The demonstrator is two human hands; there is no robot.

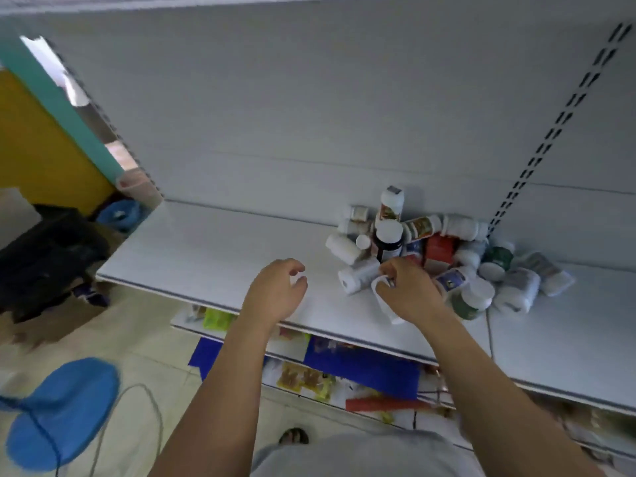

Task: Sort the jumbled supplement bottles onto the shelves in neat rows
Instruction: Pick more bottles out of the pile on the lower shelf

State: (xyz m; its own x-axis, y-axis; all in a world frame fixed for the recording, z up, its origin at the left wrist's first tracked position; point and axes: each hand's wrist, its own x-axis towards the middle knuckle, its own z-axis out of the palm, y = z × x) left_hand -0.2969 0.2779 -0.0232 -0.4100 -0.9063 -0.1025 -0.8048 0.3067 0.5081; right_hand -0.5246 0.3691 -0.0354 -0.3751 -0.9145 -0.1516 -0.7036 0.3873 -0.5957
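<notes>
Nearest to us is the person's grey shirt [364, 456], and from it two bare forearms reach up and away toward a white shelf [206, 249].

The left hand [275, 290] hovers over the bare front part of the shelf with its fingers loosely curled. A bit of white shows between its fingertips, and we cannot tell whether it pinches something small or holds nothing.

The right hand [409, 290] is curled round a white bottle [385, 304] at the near left edge of the pile of supplement bottles [447, 256]. The pile sits toward the back of the same shelf, just left of a slotted upright [550, 132]. Most of the bottles lie on their sides, touching and overlapping.

Among them we make out:
- a tall labelled bottle [391, 204] standing upright at the back
- a dark bottle [389, 242] with a white cap in the middle
- a red carton [438, 249] beside it
- a green bottle [471, 302] with a white cap at the near right
- a white roll-shaped bottle [358, 277] lying just left of the right hand

Under the shelf, a lower shelf [361, 366] holds blue, yellow and red packets. On the tiled floor at lower left stands a blue stool [65, 411], and a sandalled foot [293, 436] shows near the shirt.
</notes>
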